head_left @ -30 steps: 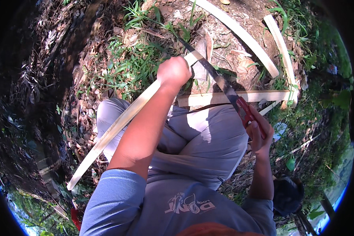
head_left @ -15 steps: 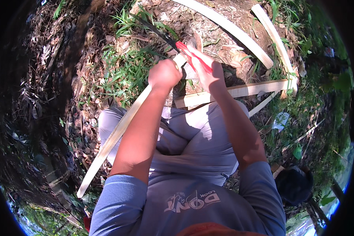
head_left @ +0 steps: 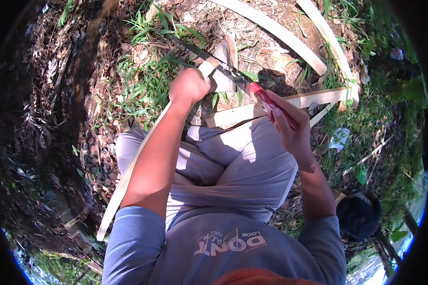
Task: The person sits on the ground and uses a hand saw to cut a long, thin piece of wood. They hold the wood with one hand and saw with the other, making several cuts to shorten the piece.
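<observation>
My left hand (head_left: 189, 88) is wrapped round a long pale wooden strip (head_left: 123, 185), near its far end. The strip slants back under my left forearm, past my thigh, to the lower left. In my right hand (head_left: 290, 124) is the red handle of a hand saw (head_left: 233, 76). Its dark blade points to the far left and lies across the strip's far end, just beyond my left fist. From here I cannot tell how deep the blade sits in the wood.
A wooden board (head_left: 238, 116) lies across the ground before my knees. Farther off are a curved pale strip (head_left: 276, 31) and another strip (head_left: 330, 38). Grass (head_left: 147, 85) and dry leaves surround them. A dark object (head_left: 359, 216) rests by my right elbow.
My right hand has drawn the saw back toward me and to the right, so more of the blade's handle end is past the strip. My left hand has shifted slightly left.
</observation>
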`<state>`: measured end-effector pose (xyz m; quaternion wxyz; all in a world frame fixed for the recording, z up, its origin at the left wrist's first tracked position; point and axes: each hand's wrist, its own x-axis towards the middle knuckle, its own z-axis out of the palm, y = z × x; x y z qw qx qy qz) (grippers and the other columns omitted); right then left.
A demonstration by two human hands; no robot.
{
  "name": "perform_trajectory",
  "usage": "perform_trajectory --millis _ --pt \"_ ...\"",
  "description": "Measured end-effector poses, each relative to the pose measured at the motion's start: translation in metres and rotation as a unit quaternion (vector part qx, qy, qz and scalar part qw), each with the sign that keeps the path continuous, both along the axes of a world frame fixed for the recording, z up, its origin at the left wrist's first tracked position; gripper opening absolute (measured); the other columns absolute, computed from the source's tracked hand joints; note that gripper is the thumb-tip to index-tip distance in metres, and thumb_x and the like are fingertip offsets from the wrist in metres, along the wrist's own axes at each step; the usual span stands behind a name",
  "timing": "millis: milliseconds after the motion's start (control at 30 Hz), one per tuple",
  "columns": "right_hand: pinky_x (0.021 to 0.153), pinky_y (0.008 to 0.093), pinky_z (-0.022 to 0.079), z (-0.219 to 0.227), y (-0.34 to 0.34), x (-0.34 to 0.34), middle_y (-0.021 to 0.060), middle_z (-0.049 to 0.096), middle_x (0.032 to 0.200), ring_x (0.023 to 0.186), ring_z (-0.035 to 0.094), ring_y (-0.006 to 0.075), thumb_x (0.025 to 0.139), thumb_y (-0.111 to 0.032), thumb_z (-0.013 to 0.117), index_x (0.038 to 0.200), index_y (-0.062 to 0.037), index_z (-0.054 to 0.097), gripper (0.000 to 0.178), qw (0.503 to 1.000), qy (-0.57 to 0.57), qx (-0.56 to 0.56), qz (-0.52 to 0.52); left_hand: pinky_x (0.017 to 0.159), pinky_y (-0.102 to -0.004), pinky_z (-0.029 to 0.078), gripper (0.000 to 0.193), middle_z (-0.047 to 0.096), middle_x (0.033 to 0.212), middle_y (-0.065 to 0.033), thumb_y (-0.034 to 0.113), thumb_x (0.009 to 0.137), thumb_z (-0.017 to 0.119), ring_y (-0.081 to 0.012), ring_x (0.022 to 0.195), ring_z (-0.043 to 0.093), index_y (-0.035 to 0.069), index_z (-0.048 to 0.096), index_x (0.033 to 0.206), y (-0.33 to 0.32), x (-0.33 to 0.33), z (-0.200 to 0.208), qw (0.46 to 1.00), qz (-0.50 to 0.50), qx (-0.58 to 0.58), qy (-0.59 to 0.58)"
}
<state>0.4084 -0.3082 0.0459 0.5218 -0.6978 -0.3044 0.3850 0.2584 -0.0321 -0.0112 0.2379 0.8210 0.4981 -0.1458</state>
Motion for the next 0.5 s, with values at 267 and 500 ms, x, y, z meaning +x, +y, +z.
perform_trajectory --millis 267,500 --pt "0.089 0.0279 0.057 -0.067 0.156 -0.013 0.0156 0.080 0.118 0.099 0.071 0.0088 0.104 -0.010 0.068 0.141 -0.0031 0.069 0.038 0.983 0.037 0.180 0.023 0.095 -0.0474 0.060 0.042 0.078 0.113 -0.0222 0.043 0.088 0.073 -0.0397 0.107 0.075 0.007 0.082 0.106 0.001 0.006 0.005 0.999 -0.005 0.026 0.030" --pt "0.084 0.0254 0.056 -0.030 0.056 0.010 0.0149 0.081 0.111 0.092 0.072 0.0083 0.105 -0.009 0.065 0.144 -0.0062 0.068 0.038 0.998 -0.042 0.011 0.053 0.094 -0.0477 0.061 0.042 0.078 0.110 -0.0225 0.043 0.087 0.074 -0.0409 0.104 0.075 0.006 0.082 0.105 0.001 0.004 0.000 0.999 -0.025 0.018 0.018"
